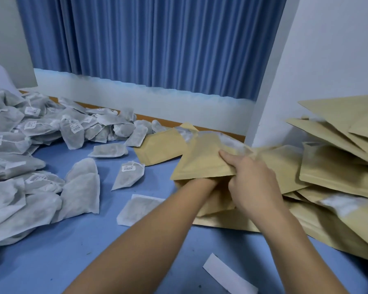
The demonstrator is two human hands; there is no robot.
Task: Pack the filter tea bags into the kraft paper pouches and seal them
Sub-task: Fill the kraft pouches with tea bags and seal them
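A person's two bare arms reach over a blue desk [89,251]. The right hand [255,181] holds a kraft pouch [204,162] by its open mouth, near the middle of the desk. Its thumb and lower fingers pinch the pouch's near edge, and its index finger lies straight along the top face. The left forearm [157,219] runs up into the pouch's mouth. The left hand is hidden inside the pouch, so its grip cannot be told. Whether a tea bag is inside the pouch cannot be told.

A large heap of white filter tea bags [30,145], many with small printed tags, covers the desk's left side, from the far edge towards the near one. A few loose bags [128,175] lie between the heap and the held pouch.

A second pouch [159,145] lies flat just behind the held one. A sprawling pile of pouches [338,166] fills the desk's right side, and part of it lies under the right wrist.

A white paper strip [227,274] lies near the desk's front edge. Behind the desk hangs a blue curtain [157,39].
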